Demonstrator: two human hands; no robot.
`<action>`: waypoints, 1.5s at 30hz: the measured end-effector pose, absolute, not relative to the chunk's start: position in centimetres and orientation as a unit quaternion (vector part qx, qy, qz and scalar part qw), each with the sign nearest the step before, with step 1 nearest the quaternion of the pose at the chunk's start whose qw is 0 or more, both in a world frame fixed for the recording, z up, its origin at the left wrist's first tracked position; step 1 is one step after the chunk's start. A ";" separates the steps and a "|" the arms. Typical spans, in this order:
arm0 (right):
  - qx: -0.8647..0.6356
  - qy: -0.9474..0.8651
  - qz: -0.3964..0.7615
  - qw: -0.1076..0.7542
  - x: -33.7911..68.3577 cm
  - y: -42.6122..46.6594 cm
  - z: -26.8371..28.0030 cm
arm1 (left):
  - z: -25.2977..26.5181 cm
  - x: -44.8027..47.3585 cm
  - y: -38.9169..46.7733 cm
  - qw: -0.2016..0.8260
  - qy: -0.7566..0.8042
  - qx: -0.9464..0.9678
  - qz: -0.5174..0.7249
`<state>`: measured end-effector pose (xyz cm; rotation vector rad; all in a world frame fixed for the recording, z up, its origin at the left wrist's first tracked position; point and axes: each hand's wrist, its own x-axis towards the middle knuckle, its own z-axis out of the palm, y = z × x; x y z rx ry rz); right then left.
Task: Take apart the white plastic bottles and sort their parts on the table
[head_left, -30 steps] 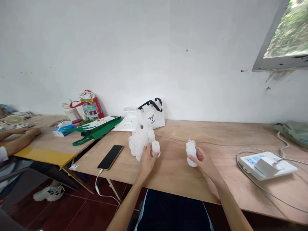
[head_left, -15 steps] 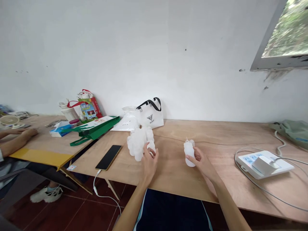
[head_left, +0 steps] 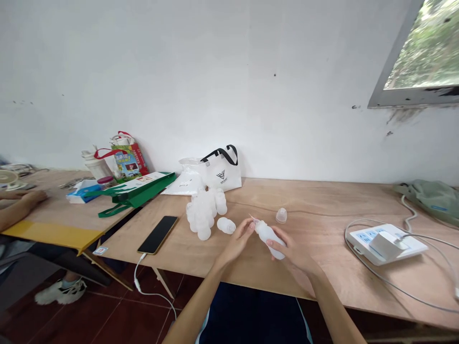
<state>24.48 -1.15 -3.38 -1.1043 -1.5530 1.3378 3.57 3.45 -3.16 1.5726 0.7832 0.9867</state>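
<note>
A white bottle (head_left: 271,241) is held tilted over the near part of the desk (head_left: 333,205), its neck aimed between 10 and 11 o'clock and its base toward 5. The right hand (head_left: 294,249) has its grip closed around the bottle's lower body. The left hand (head_left: 241,234) is at the neck end, thumb and fingers drawn together beside a thin strip; I cannot tell whether that grip is pinching anything.

Taking the held bottle as the centre of the dial, a clear cap (head_left: 281,216) stands near it at 1 o'clock. Between 9 and 10 o'clock, just past the left fingertips, a second bottle (head_left: 225,225) lies on its side. Beyond it, at 10, is a tight cluster of bottles (head_left: 203,215).

Farther out, a dark-screened phone (head_left: 158,234) lies at 9 o'clock with a white cable (head_left: 137,283) plugged into its near end. At 11, against the wall (head_left: 304,95), sits a white bag (head_left: 227,176) with black handles. A power strip (head_left: 362,241) bearing a white adapter lies at 3 o'clock.

Well away at 9, another person's hand (head_left: 36,197) rests on the neighbouring desk (head_left: 53,217).
</note>
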 end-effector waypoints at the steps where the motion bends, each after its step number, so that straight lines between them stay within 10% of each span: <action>1: -0.439 -0.609 0.526 0.399 24.4 -1.1 -3.5 | -3.6 3.4 3.6 0.534 0.336 0.651 0.422; 25: -0.387 -0.524 0.637 0.413 21.7 -1.4 -3.9 | -3.9 3.7 2.0 0.640 0.274 0.553 0.458; 45: -0.515 -0.672 0.397 0.356 25.2 -1.0 -2.8 | -3.5 5.1 3.8 0.644 0.306 0.554 0.430</action>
